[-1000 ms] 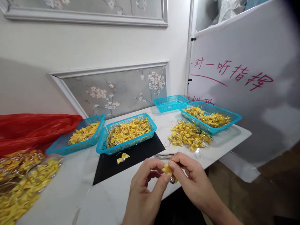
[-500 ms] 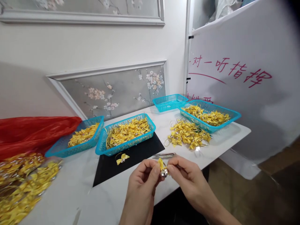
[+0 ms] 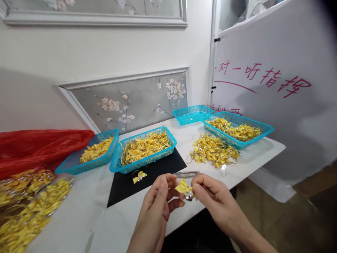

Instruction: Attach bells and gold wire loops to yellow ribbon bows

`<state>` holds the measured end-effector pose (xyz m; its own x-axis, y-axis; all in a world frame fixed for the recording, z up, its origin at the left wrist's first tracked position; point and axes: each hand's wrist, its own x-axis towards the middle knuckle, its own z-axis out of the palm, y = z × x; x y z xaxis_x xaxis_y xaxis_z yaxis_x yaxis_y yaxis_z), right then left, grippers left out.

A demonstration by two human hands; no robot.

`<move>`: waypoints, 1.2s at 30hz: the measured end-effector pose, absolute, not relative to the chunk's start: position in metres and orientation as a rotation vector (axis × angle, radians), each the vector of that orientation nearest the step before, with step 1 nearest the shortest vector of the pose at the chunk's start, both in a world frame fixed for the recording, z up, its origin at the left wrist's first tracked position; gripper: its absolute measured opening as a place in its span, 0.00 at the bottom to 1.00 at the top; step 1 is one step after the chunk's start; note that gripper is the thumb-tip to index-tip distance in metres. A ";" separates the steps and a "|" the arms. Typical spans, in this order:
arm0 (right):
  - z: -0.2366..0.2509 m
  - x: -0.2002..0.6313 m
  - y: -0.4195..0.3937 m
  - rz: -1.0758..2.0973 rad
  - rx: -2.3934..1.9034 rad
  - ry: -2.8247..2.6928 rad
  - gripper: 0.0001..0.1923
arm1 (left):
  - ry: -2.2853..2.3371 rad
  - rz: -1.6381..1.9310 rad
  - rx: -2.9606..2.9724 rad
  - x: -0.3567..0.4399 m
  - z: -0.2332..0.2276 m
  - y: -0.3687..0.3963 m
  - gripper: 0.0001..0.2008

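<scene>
**Yellow ribbon bow held between both hands at the table edge**

Yellow ribbon bow [image 3: 183, 187], small, made of satin-like fabric with a silvery bell-like piece hanging under it, is held in the air just above the near edge of the white table [image 3: 252, 158]. It is pinched at its right end by the thumb and forefinger of the right hand [image 3: 210, 198], whose other fingers are curled in. The left hand [image 3: 158, 203] is set just beside the bow's left end with its fingers bent and narrowly parted; whether its fingertips actually touch the ribbon cannot be told.

Just beyond the hands, a small pair of metal snips [image 3: 187, 173] is seen lying half on the table and half on a black rectangular mat [image 3: 158, 168]. A single loose yellow bow [image 3: 139, 176] is seen on the mat, near a turquoise plastic mesh basket [image 3: 143, 149] heaped with yellow bows. A second such basket [image 3: 89, 153] is placed to its left, touching a red plastic bag [image 3: 39, 147]. A loose heap of yellow bows [image 3: 214, 151] lies on the table to the right, beside a third filled basket [image 3: 238, 130], and a smaller turquoise basket [image 3: 192, 114] stands behind by the wall. At the far left, clear packets of yellow bows [image 3: 28, 207] are piled.
</scene>
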<state>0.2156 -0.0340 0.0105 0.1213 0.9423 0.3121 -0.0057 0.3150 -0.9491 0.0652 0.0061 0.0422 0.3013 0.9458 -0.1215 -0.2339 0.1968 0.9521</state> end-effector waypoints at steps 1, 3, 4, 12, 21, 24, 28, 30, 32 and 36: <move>0.011 0.215 -0.034 0.890 -1.018 -1.257 0.15 | 0.872 0.970 1.059 0.066 0.043 0.006 0.12; 0.012 0.214 -0.034 0.883 -1.033 -1.288 0.15 | 0.848 0.905 1.138 0.066 0.043 0.005 0.10; 0.012 0.213 -0.034 0.886 -1.039 -1.293 0.15 | 0.841 0.876 1.169 0.067 0.043 0.005 0.10; 0.011 0.220 -0.030 0.880 -1.074 -1.102 0.16 | 0.874 0.891 0.956 0.069 0.039 0.009 0.10; 0.008 0.218 -0.033 0.927 -1.116 -1.266 0.14 | 0.862 0.928 0.922 0.073 0.038 0.009 0.11; 0.007 0.219 -0.033 0.916 -1.120 -1.256 0.15 | 0.865 0.943 0.877 0.070 0.035 0.010 0.12; 0.006 0.220 -0.032 0.921 -1.132 -1.268 0.15 | 0.880 0.921 0.889 0.068 0.033 0.008 0.14; 0.005 0.218 -0.033 0.926 -1.132 -1.272 0.16 | 0.867 0.899 0.929 0.069 0.033 0.007 0.14; 0.005 0.216 -0.034 0.918 -1.133 -1.278 0.16 | 0.864 0.885 0.962 0.070 0.033 0.006 0.12; 0.004 0.214 -0.034 0.831 -1.176 -1.337 0.17 | 0.883 0.870 1.027 0.072 0.033 0.008 0.14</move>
